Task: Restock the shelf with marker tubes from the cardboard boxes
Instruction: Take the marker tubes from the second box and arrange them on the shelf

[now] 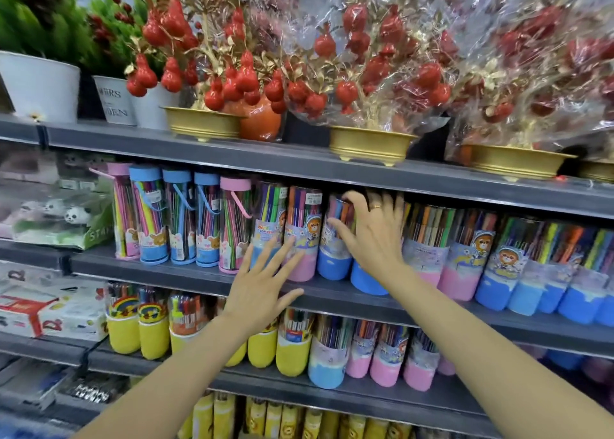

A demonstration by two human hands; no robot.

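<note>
Both arms are up at the middle shelf [186, 274] here. The left hand [262, 282] is spread flat, fingers straight and fanned out, fingertips resting against the lower part of a pink-bottomed marker tube [304, 236] and the blue-bottomed tube beside it [267, 219]. It isn't gripping anything, just touching or pressing the fronts.

The right hand [372, 232] is higher and just to the right of the left one, with a gold ring [376, 206] on one finger. Its fingers curl over the top of a marker tube with a blue bottom [334, 256], thumb down along the tube's front, so it looks like a grasp from above. I can't tell how tight the hold is. A second blue-bottomed tube [367, 280] sits right under the wrist, a bit nearer the shelf edge than its neighbours.

To the right of the right hand the row carries on with more pink and blue tubes with a bear picture [481, 249]. Left of the left hand are taller tubes with blue and pink lids and carry straps [179, 216].

Below both forearms, the next shelf down holds yellow-bottomed tubes [153, 332] and more pink and blue ones [385, 355]. Above the hands, the top shelf has gold bowls of red fake fruit wrapped in clear plastic [368, 73].
</note>
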